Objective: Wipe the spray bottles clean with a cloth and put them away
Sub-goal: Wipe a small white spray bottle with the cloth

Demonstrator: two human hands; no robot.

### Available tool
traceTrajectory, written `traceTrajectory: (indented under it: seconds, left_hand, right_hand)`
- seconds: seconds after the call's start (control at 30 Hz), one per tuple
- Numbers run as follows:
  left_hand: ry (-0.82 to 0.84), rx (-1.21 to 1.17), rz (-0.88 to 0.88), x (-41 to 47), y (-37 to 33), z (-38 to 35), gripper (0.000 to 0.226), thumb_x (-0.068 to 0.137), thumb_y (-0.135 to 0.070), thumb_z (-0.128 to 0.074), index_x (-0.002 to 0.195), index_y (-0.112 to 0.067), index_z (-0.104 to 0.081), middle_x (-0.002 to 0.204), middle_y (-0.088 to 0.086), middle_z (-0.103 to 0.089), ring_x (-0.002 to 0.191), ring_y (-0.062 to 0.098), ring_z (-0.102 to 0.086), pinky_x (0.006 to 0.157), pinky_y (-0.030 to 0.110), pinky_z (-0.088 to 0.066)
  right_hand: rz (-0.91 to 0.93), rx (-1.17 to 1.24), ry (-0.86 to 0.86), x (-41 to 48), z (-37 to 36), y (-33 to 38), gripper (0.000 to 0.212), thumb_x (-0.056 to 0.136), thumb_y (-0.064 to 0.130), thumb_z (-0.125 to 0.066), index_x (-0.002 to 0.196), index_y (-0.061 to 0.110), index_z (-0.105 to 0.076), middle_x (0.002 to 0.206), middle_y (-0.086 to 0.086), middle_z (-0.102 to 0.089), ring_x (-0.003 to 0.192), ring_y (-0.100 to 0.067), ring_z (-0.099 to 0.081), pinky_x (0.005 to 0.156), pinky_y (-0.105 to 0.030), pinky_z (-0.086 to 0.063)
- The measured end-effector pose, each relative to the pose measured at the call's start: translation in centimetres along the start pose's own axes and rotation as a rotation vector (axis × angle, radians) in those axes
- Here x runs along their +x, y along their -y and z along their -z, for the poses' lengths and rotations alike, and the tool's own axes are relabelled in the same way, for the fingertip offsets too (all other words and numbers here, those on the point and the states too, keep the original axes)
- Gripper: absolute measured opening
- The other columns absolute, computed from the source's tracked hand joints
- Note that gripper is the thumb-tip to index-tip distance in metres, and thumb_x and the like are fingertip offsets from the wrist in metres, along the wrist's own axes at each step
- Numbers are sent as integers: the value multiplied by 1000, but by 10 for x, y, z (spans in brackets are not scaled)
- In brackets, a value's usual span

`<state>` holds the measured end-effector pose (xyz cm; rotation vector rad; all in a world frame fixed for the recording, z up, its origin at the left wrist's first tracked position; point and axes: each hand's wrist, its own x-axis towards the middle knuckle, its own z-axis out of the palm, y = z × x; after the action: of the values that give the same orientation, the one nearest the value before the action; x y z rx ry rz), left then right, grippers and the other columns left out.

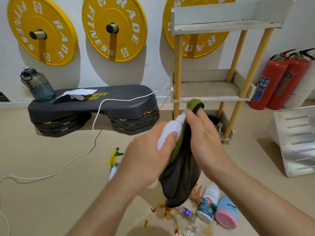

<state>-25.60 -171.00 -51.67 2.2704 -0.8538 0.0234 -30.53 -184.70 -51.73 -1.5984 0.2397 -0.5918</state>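
White spray bottle [168, 132], at centre, is gripped by the left hand [148, 155] with fingers curled round its body. The right hand [204, 138] pinches a green-and-grey cloth [180, 176] against the bottle's top. A yellow-trigger spray bottle [113, 160] is on the floor at 8 o'clock, a shelf rack [209, 89] at 1 o'clock.
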Motion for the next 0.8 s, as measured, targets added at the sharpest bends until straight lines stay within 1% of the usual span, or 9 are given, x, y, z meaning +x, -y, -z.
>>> traceTrajectory:
  seconds: [0.07, 0.1, 0.23, 0.3, 0.4, 0.53, 0.63, 0.7, 0.8]
  left_hand:
    - [84, -171, 2, 7, 8, 24, 33, 89, -54, -43, 113, -40, -62, 89, -12, -67, 84, 14, -62, 78, 38, -52]
    - [128, -204, -16, 9, 12, 36, 31, 88, -51, -46, 112, -42, -64, 86, -13, -67, 80, 11, -62, 77, 39, -52]
    - [313, -246, -11, 10, 20, 68, 28, 86, -48, -52, 109, -48, -68, 87, -7, -71, 71, 13, -62, 63, 35, -52]
    - [379, -324, 49, 10, 21, 73, 29, 85, -47, -53, 104, -39, -74, 74, 0, -67, 56, 15, -56, 49, 28, -46]
    - [420, -371, 58, 8, 22, 73, 36, 85, -45, -54, 97, -19, -76, 62, 1, -61, 49, 14, -52, 44, 25, -42]
    - [376, -331, 21, 4, 18, 72, 26, 79, -41, -62, 95, -30, -79, 62, -6, -64, 49, 6, -53, 43, 21, -41]
    - [342, -308, -1, 0, 16, 67, 25, 71, -37, -72, 95, -38, -78, 77, -12, -73, 64, 4, -63, 54, 24, -51]
    - [262, -213, -93, -3, 12, 61, 37, 64, -36, -79, 99, -46, -73, 85, -19, -72, 78, 3, -67, 67, 19, -53]
    - [113, 24, -316, -5, 9, 52, 42, 62, -45, -81, 103, -45, -71, 87, -19, -64, 82, 7, -62, 66, 16, -45]
  right_hand:
    - [137, -161, 126, 2, 5, 2, 26, 95, 25, -43, 111, 10, -57, 104, -7, -62, 99, -21, -58, 88, -44, -49]
    - [200, -255, 205, 4, 9, 5, 26, 93, 21, -46, 113, 9, -57, 106, -8, -61, 100, -23, -58, 90, -47, -49]
    - [503, -607, 449, 13, 26, 12, 15, 95, 29, -56, 103, 16, -57, 104, 11, -54, 100, -10, -53, 83, -34, -47]
    - [583, -697, 496, 11, 25, 14, 16, 96, 38, -54, 95, 22, -53, 98, 17, -46, 92, -6, -48, 78, -29, -44]
    - [641, -842, 524, 5, 18, 13, 24, 96, 50, -43, 89, 28, -47, 91, 17, -43, 83, -3, -41, 68, -27, -41]
    - [492, -856, 601, -2, 20, 2, 44, 93, 61, -33, 94, 21, -52, 84, 11, -52, 74, -7, -45, 67, -35, -43]
    - [300, -700, 679, -5, 22, 4, 59, 95, 63, -34, 91, 10, -59, 76, -2, -60, 69, -15, -53, 66, -40, -46]
    - [23, -496, 644, -4, 23, 10, 72, 99, 62, -37, 93, -5, -63, 82, -20, -65, 73, -29, -61, 77, -50, -50]
    - [-424, -255, 544, -5, 27, 12, 66, 98, 53, -48, 108, -9, -66, 115, -30, -65, 100, -33, -67, 98, -45, -47]
